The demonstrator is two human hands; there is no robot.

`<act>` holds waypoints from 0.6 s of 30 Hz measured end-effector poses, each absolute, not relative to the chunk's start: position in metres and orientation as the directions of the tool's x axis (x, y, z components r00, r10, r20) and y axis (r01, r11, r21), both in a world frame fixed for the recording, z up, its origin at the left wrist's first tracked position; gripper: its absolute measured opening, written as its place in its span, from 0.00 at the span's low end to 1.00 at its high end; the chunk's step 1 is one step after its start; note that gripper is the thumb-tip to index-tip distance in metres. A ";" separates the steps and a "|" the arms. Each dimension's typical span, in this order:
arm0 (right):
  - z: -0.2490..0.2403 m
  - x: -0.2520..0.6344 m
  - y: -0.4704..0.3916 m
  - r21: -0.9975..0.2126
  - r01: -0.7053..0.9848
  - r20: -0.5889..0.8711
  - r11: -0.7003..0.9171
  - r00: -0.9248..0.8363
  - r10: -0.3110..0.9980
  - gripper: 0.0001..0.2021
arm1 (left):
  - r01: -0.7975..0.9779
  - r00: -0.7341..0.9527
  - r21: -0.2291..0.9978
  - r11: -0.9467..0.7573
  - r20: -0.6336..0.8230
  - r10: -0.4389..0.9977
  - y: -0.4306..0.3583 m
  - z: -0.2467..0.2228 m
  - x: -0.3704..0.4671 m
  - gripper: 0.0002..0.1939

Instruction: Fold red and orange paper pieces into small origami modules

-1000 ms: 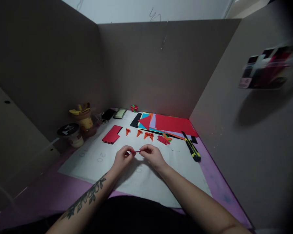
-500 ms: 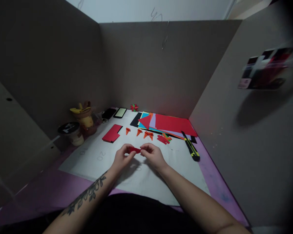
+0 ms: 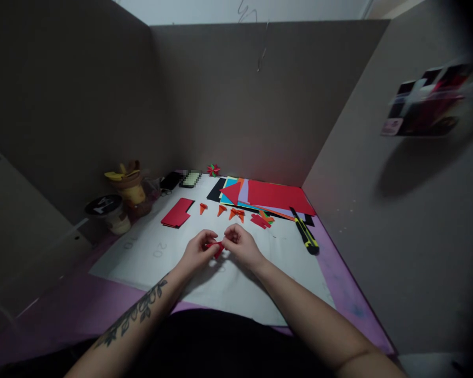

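From where I stand, the left hand (image 3: pixel 197 249) has its thumb and fingers closed in a pinch on a small piece of red paper (image 3: pixel 218 252). The right hand (image 3: pixel 242 248) is curled at the other end, its fingertips only slightly parted; I cannot tell whether they grip the piece or merely brush it. The piece sits between the two hands, above a white sheet (image 3: pixel 256 296) marked with numbers, which lies on the pinkish tabletop (image 3: pixel 110 304). I'd judge it nearly weightless, fairly crisp and easy to crease or tear, so a light pinch near its edges looks best. It is plain red, with an angular part showing below the left thumb; its folds are too small to make out.

Just beyond the hands lie orange folded pieces (image 3: pixel 237 214), with red cards (image 3: pixel 177 212) off to their left. A cutter (image 3: pixel 305 234) lies well right of the right hand. Farther off are coloured sheets (image 3: pixel 278 194), and farthest, a paper star (image 3: pixel 213 169)
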State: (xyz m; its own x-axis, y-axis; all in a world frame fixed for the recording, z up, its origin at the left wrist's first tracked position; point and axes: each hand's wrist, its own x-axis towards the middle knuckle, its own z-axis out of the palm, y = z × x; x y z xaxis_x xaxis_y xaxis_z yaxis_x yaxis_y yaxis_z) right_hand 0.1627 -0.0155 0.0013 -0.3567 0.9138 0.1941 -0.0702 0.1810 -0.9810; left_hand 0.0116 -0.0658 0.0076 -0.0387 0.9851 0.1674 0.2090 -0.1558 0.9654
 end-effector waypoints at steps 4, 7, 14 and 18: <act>0.001 0.163 -0.014 -0.989 -0.128 0.113 0.068 -0.384 0.916 0.08 | 0.101 -0.050 0.990 -0.102 0.108 0.993 -0.064 0.008 0.010 0.10; 0.000 0.165 -0.014 -0.979 -0.135 0.190 0.155 -0.306 0.933 0.08 | 0.007 -0.133 0.996 -0.091 0.091 0.987 -0.061 0.007 0.008 0.10; 0.001 0.162 -0.021 -0.891 0.046 0.392 0.451 -0.421 0.818 0.12 | -0.199 -0.170 0.976 -0.088 0.054 0.984 -0.056 0.007 0.006 0.09; -0.002 0.162 -0.019 -0.896 0.086 0.380 0.437 -0.361 0.851 0.06 | -0.218 -0.175 0.974 -0.059 0.021 0.984 -0.057 0.008 0.007 0.07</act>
State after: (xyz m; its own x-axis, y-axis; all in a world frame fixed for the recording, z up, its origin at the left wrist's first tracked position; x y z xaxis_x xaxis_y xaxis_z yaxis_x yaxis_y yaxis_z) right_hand 0.1618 -0.0186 -0.0023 -0.3613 0.8513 0.3804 0.0858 0.4366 -0.8955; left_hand 0.0066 -0.0568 0.0083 -0.1755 0.9843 0.0207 -0.2176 -0.0593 0.9742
